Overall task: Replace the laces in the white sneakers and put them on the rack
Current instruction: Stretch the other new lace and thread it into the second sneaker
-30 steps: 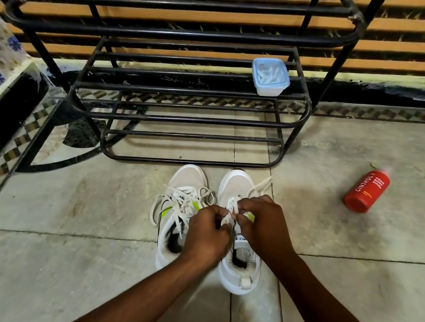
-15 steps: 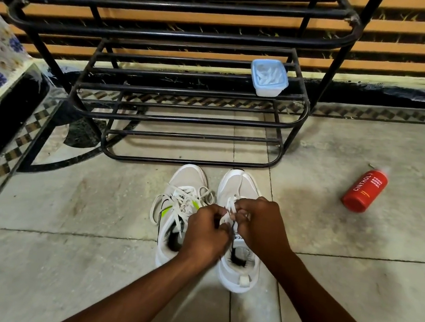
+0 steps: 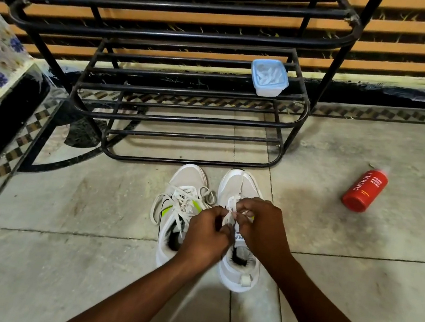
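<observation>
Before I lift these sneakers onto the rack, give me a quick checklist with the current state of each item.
1. Right sneaker lace tied: not ok, left hand and right hand both pinch the lace.
2. Left sneaker lace tidy: not ok, loops hang loose over its side.
3. Both sneakers upright, side by side on the floor: ok.
4. Rack has room: ok, only a tub on the middle shelf's right end.
5. Red bottle clear of the path: ok, lying off to the right.

Bare floor (image 3: 58, 262) open at lower left and lower right. Rack (image 3: 188, 96) blocks upper centre; red bottle (image 3: 364, 190) lies right; sneakers (image 3: 214, 216) occupy centre.
</observation>
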